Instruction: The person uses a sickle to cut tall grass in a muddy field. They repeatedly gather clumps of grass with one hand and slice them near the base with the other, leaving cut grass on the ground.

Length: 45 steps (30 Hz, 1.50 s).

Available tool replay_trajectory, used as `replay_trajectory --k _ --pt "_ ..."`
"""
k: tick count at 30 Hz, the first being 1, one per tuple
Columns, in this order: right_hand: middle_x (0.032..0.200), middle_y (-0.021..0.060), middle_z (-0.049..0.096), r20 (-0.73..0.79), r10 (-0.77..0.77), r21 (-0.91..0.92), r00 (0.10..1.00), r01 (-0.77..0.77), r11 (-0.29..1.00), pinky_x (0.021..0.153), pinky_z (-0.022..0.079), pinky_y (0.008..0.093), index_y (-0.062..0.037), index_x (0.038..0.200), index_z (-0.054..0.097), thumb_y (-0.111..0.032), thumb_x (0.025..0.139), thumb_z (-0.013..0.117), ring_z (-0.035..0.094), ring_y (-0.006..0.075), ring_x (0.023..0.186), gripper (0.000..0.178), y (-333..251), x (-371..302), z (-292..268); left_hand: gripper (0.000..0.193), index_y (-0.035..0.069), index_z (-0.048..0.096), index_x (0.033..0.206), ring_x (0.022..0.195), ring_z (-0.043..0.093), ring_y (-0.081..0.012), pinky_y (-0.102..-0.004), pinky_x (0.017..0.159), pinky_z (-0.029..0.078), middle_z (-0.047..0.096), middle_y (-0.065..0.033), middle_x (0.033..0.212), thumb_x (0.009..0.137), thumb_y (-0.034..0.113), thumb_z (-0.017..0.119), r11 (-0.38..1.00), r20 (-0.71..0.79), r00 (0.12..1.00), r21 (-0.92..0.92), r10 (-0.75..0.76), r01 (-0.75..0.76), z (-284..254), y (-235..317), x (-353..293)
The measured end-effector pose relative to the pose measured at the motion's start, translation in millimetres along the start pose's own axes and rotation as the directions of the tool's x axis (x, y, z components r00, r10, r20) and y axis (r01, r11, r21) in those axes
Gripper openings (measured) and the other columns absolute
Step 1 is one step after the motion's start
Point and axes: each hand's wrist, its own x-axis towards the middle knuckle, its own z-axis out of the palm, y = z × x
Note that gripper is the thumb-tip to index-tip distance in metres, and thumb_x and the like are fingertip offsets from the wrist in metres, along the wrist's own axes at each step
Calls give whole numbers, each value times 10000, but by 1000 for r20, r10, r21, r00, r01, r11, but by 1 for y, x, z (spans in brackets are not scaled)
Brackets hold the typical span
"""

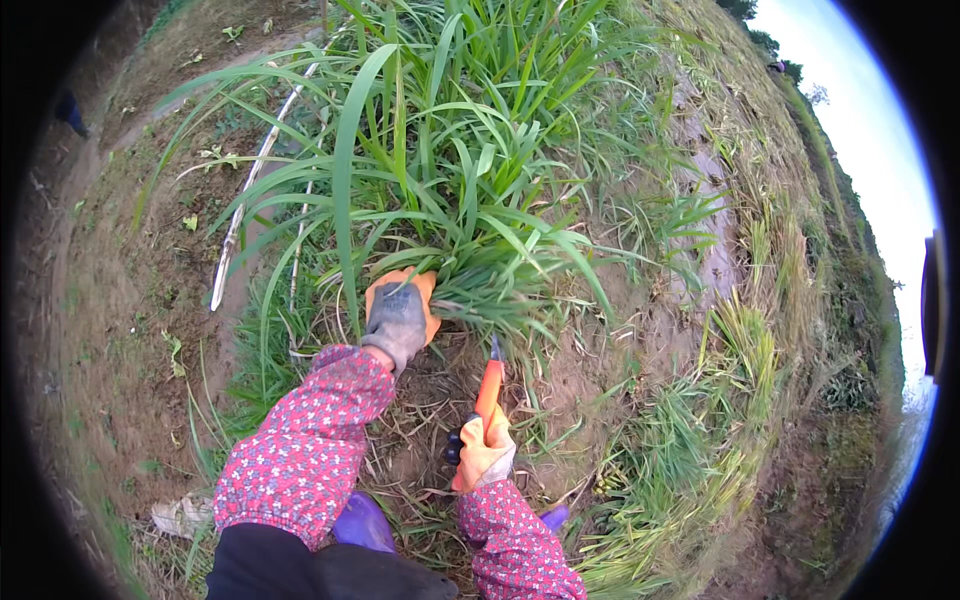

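Observation:
My left hand (402,316), in a grey and orange work glove, is closed on the lower part of a clump of long green grass (478,180). Its fingertips are hidden among the blades. My right hand (484,452), gloved in orange, is wrapped round the orange handle of a sickle (490,388). The sickle points away from me, with only a short piece of its metal blade showing at the foot of the clump. The rest of that blade is lost in the grass.
Cut grass (670,450) lies in a heap to the right. A pale dry stick (250,185) leans at the clump's left, beside bare soil (130,300). My purple boots (363,522) stand among dry stalks just below my hands.

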Motion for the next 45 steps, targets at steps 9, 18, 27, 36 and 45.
replay_trajectory --k 9,18,27,36,45 --pt "698 -60 460 24 174 80 984 -176 981 474 355 189 -38 1208 495 -36 881 512 427 35 555 327 -24 -8 22 351 161 633 1035 877 645 -259 -404 693 521 664 -74 951 686 198 655 981 265 963 193 -49 -4 15 37 38" --pt "726 -40 500 -99 139 -18 985 -141 990 469 402 214 -56 1162 503 -74 880 526 457 63 533 283 -32 -71 -1 364 142 681 954 928 601 -332 -428 803 488 622 -158 967 618 279 705 997 188 982 -68 -32 46 9 13 -30" --pt "667 -83 403 82 -83 57 993 78 995 469 292 201 -47 1175 517 -55 860 514 361 34 545 316 -16 19 32 590 61 539 1169 858 611 -354 -415 795 491 617 -214 921 648 284 705 980 0 990 -140 -144 143 19 -26 44" --pt "625 -75 409 165 -17 -75 986 30 997 430 308 217 -60 909 515 -94 836 500 365 37 481 82 -32 22 32 251 124 660 878 832 629 -300 -401 715 511 633 -105 849 650 227 676 985 -19 985 12 -173 173 20 8 48" --pt "613 -44 428 -78 88 -76 993 -94 993 440 333 270 -88 915 566 -182 877 560 413 103 489 101 3 -78 -46 341 93 660 906 878 617 -316 -423 751 506 630 -133 890 593 224 695 973 289 955 -230 73 -5 15 44 -24"
